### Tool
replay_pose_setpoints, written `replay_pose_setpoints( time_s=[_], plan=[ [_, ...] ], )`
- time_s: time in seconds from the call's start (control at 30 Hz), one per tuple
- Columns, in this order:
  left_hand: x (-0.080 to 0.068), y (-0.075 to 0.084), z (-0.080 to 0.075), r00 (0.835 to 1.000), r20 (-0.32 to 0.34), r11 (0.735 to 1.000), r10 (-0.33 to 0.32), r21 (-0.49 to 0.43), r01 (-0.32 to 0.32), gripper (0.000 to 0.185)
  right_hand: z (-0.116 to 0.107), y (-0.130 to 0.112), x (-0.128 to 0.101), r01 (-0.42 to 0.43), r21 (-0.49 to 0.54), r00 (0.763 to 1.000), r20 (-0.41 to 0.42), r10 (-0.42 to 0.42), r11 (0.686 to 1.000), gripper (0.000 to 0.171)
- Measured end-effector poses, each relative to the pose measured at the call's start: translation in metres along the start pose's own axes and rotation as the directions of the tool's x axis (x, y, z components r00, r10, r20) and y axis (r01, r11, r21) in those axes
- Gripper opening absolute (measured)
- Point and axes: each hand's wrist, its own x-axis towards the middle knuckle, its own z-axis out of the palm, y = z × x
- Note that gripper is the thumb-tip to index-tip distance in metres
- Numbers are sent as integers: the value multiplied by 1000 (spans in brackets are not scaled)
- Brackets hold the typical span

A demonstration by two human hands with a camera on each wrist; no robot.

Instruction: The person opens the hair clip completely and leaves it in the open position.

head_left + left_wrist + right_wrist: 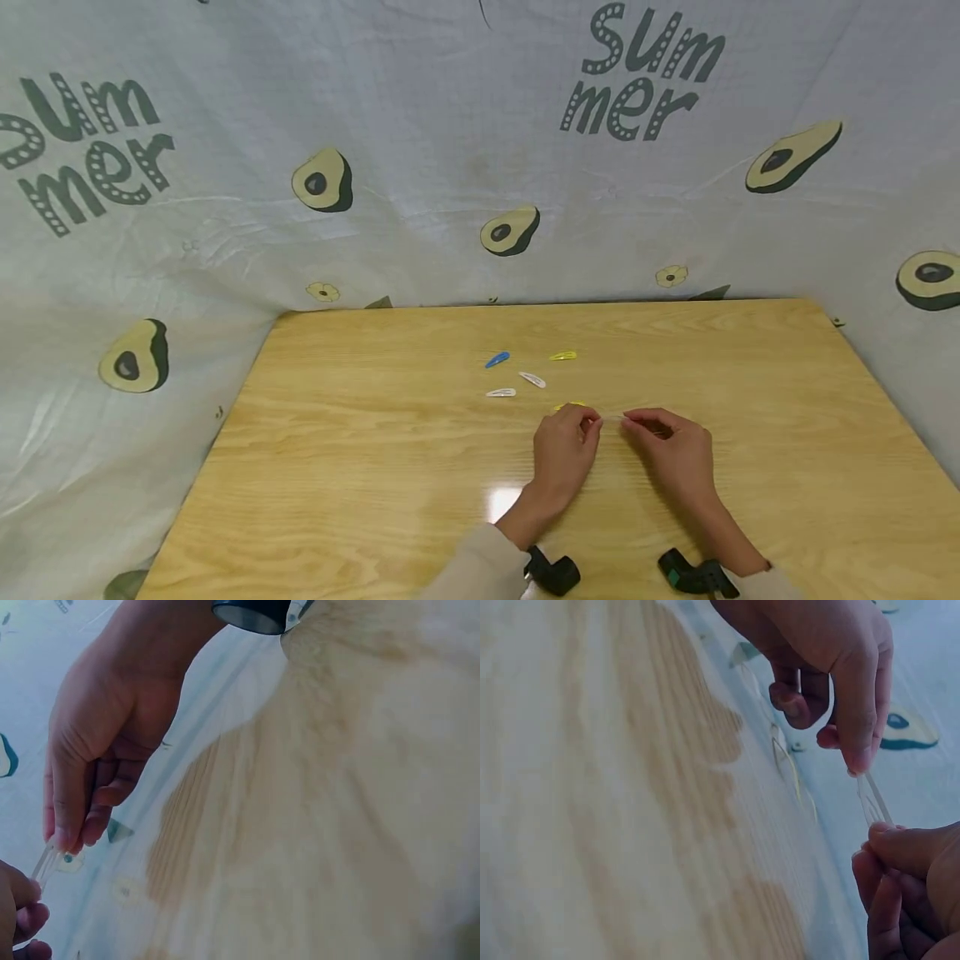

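Note:
Between the two hands is a white snap hair clip (612, 417), its slim looped frame clearer in the right wrist view (873, 801). My left hand (564, 450) pinches one end between thumb and fingertips. The opposite end is pinched by my right hand (675, 454). Both hands hold the clip over the front right part of the wooden table (360, 467). A yellow hair clip (577, 404) lies just behind the left hand, which partly hides it. Fingertips cover both ends of the held clip.
Beyond the hands lie a blue hair clip (497, 359), another yellow hair clip (563, 356) and two white hair clips, one slanted (532, 380) and one level (501, 392). A printed cloth (420, 167) hangs behind the table's far edge.

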Motion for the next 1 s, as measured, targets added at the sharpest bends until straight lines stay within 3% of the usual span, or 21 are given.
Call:
replay_pose_setpoints(
  time_s=[0.33,0.53,0.8,1.0],
  plan=[
    [6,9,27,999,-7,985,44,168,-42,6,-13,20,10,-26,-45,1000,6,27,999,18],
    [13,12,34,999,15,969,50,243,-52,6,-17,27,19,22,-97,1000,-19,-24,995,16],
    [15,11,39,999,40,977,7,213,-16,5,-21,28,22,25,-106,1000,-6,-25,994,15],
    [16,11,40,996,73,957,44,282,-63,5,-20,32,21,74,-140,997,-3,-75,987,11]
  ],
)
